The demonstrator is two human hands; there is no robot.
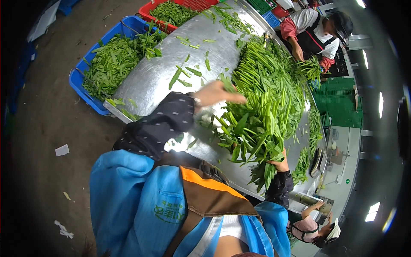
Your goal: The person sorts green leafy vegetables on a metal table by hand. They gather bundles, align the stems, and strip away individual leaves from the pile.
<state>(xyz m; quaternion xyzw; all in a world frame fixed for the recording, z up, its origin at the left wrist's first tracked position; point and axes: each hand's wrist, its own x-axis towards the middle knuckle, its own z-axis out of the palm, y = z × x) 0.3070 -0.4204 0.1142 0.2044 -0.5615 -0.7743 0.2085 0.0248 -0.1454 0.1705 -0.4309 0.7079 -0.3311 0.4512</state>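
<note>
My right hand [281, 163] holds a bunch of long-stemmed leafy greens [257, 125], which look like water spinach, from below; leaves hide most of its fingers. My left hand [219, 93] is blurred, beside the upper left of this bunch. A blurred green leaf shows at its fingers; whether it is gripped I cannot tell. Just beyond the bunch, a large pile of the same greens [261, 64] lies on the metal table [147, 75], cut stems towards the left. Loose leaves and stem pieces [184, 75] are scattered left of the pile.
A blue basket [77, 85] and a red basket [146, 9], both with greens, stand along the table's left side. Across the table, a co-worker [311, 32] handles a bunch. Another person [310, 225] is at lower right. Green crates [337, 102] are stacked beyond the table.
</note>
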